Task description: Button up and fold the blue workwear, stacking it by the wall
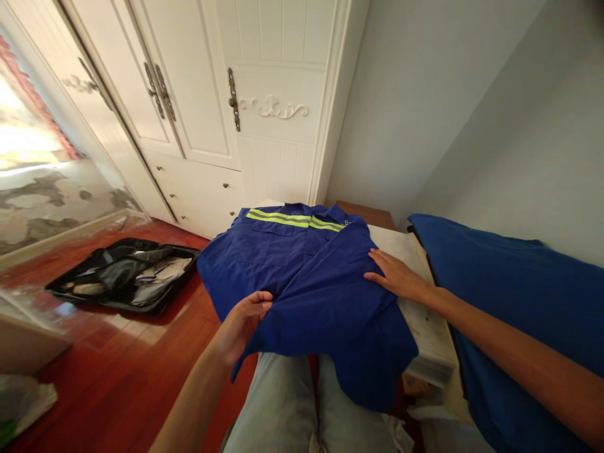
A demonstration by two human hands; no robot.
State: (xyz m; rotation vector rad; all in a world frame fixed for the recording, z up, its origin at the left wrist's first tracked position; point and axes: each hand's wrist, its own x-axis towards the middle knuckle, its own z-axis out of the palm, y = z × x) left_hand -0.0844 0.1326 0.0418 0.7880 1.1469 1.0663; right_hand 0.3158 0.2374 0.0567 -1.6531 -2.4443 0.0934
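A dark blue work shirt (302, 283) with a yellow-green and grey reflective stripe lies spread over a white surface (431, 327), its lower part hanging over the front edge above my knees. Its collar points away from me, toward the wardrobe. My left hand (248, 314) pinches the shirt's fabric at its near left part, thumb and fingers pressed together. On the right side of the shirt, my right hand (389, 274) rests on the cloth with its fingers apart.
Behind stands a white wardrobe (278, 82). An open black suitcase (127, 270) with clothes lies on the red wooden floor (113, 365) at the left. Blue cloth (514, 296) covers something at the right, beside the grey wall. A brown wooden piece (365, 215) shows behind the shirt.
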